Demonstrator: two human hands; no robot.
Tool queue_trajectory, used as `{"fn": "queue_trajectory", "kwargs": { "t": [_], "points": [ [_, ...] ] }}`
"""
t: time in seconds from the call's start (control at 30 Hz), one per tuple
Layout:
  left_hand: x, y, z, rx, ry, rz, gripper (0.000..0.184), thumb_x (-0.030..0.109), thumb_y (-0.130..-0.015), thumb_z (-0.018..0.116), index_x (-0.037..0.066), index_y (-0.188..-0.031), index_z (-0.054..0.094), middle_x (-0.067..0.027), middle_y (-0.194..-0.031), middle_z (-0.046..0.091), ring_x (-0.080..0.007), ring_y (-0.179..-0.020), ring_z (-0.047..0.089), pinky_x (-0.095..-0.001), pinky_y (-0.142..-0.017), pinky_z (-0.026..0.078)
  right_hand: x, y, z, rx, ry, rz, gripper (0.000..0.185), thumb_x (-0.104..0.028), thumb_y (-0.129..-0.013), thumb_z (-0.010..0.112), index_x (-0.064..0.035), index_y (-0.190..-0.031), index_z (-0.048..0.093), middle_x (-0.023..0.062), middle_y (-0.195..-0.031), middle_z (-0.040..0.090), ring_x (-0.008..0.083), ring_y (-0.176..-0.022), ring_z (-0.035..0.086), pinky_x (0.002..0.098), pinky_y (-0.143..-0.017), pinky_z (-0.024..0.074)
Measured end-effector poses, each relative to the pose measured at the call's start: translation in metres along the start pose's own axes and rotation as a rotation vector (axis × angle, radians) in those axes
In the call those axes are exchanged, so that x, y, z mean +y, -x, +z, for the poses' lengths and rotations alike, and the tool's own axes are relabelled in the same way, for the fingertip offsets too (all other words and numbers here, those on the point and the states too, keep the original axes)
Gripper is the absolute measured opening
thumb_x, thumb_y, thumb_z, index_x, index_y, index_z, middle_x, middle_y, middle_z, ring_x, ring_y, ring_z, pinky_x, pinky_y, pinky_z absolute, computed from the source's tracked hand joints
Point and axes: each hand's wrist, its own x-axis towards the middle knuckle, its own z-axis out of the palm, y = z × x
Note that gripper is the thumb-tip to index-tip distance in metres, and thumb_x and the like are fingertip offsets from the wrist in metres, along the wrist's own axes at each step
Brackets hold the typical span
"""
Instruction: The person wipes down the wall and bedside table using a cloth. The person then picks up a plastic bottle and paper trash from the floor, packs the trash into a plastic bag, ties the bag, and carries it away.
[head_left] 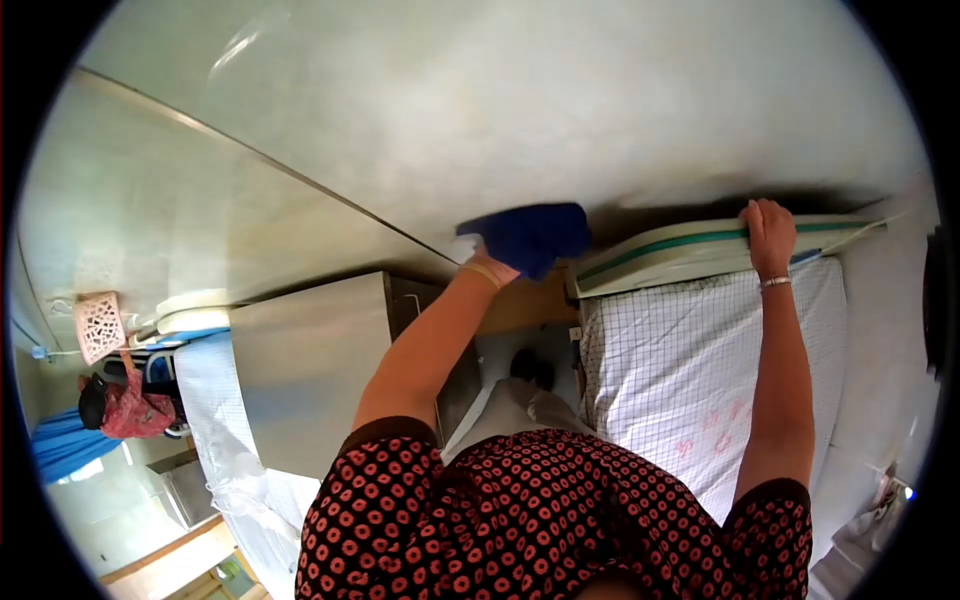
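Note:
My left hand (500,263) holds a dark blue cloth (530,234) against the pale wall (560,110); most of its fingers are hidden by the cloth. A small whitish patch shows beside that hand, too unclear to name. Curled over the top edge of a bed's headboard (660,254), pale with a green stripe, is my right hand (770,236). The bed below it has a white checked sheet (680,370) with faint red marks.
Left of my legs stands a metal-topped cabinet (310,370). Farther left are another bed (215,400), a pink perforated basket (99,328) on the wall, and a person in a red patterned top (140,408). A dark seam (270,160) crosses the wall.

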Motion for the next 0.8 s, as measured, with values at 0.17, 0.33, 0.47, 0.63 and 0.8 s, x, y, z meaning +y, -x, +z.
{"fn": "queue_trajectory", "kwargs": {
  "t": [0.17, 0.33, 0.47, 0.63, 0.8],
  "points": [
    [0.008, 0.027, -0.042, -0.212, 0.075, -0.105, 0.035, 0.013, -0.069, 0.054, 0.010, -0.104, 0.055, -0.0089, -0.109, 0.054, -0.0224, -0.098, 0.052, -0.0301, -0.081, 0.043, 0.002, 0.000, 0.003, 0.000, -0.026, -0.028, 0.032, -0.025, -0.082, 0.040, -0.0075, -0.058, 0.053, 0.0096, -0.062, 0.051, 0.0291, -0.064, 0.048, 0.0395, -0.062, 0.0363],
    [0.022, 0.047, -0.105, 0.028, -0.401, -0.144, 0.031, 0.013, -0.072, 0.047, 0.018, -0.101, 0.056, -0.0046, -0.104, 0.055, -0.0262, -0.095, 0.052, -0.0352, -0.083, 0.041, 0.002, 0.000, 0.005, 0.019, 0.010, -0.007, 0.034, -0.025, -0.082, 0.039, -0.0074, -0.058, 0.055, 0.0096, -0.064, 0.052, 0.0294, -0.065, 0.048, 0.0391, -0.063, 0.0368],
    [0.050, 0.009, -0.169, 0.486, -0.437, -0.212, 0.022, 0.016, -0.066, 0.058, 0.017, -0.088, 0.061, -0.0050, -0.092, 0.057, -0.0265, -0.092, 0.051, -0.0397, -0.081, 0.039, 0.002, -0.002, 0.004, -0.040, 0.002, 0.008, 0.033, -0.025, -0.083, 0.038, -0.0083, -0.059, 0.054, 0.0094, -0.063, 0.051, 0.0293, -0.065, 0.048, 0.0389, -0.063, 0.0364],
    [0.065, -0.028, -0.203, 0.635, -0.446, -0.141, 0.016, 0.022, -0.070, 0.056, 0.016, -0.084, 0.060, -0.0055, -0.084, 0.057, -0.0261, -0.084, 0.053, -0.0367, -0.075, 0.041, 0.002, -0.002, 0.004, -0.035, 0.021, -0.021, 0.034, -0.026, -0.083, 0.038, -0.0087, -0.059, 0.055, 0.0094, -0.063, 0.051, 0.0292, -0.065, 0.048, 0.0390, -0.063, 0.0368],
    [0.017, 0.017, -0.107, 0.299, 0.985, -0.362, 0.015, 0.029, -0.069, 0.056, 0.014, -0.069, 0.058, -0.0075, -0.077, 0.056, -0.0265, -0.073, 0.054, -0.0358, -0.065, 0.042, 0.003, -0.001, 0.005, -0.035, 0.010, 0.032, 0.036, -0.028, -0.083, 0.038, -0.0089, -0.059, 0.056, 0.0095, -0.063, 0.053, 0.0295, -0.066, 0.049, 0.0397, -0.062, 0.0376]
  ]
}}
